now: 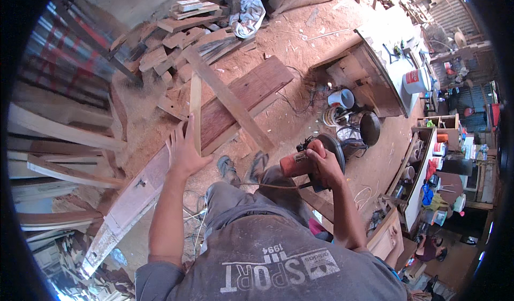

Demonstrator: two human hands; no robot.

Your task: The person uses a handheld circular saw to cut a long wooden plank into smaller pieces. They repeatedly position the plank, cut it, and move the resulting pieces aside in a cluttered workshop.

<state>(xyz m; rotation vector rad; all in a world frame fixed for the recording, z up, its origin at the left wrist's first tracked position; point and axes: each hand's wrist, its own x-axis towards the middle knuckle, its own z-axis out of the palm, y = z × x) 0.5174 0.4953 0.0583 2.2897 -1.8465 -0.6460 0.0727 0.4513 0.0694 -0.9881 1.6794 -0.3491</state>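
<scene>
My left hand (184,153) rests with fingers spread against the lower end of a narrow pale wood strip (196,108), over a long reddish plank (225,105). A longer batten (229,98) crosses the plank at a slant, its top near the strip's upper end. In front of my right side, my right hand (325,164) is wrapped round the handle of an orange power tool (296,164), which looks like a circular saw. A dark round guard shows beyond my knuckles. The tool's underside and blade are hidden. A cord (262,185) runs left from it across my legs.
Offcuts (176,49) and a white sack (248,17) lie beyond the plank. Curved boards (64,129) lean at the left. Buckets (341,98) stand by an overturned-looking wooden cabinet (356,70) at right. Cords trail over the dusty floor near my feet (227,168). A person (428,247) is at the far right.
</scene>
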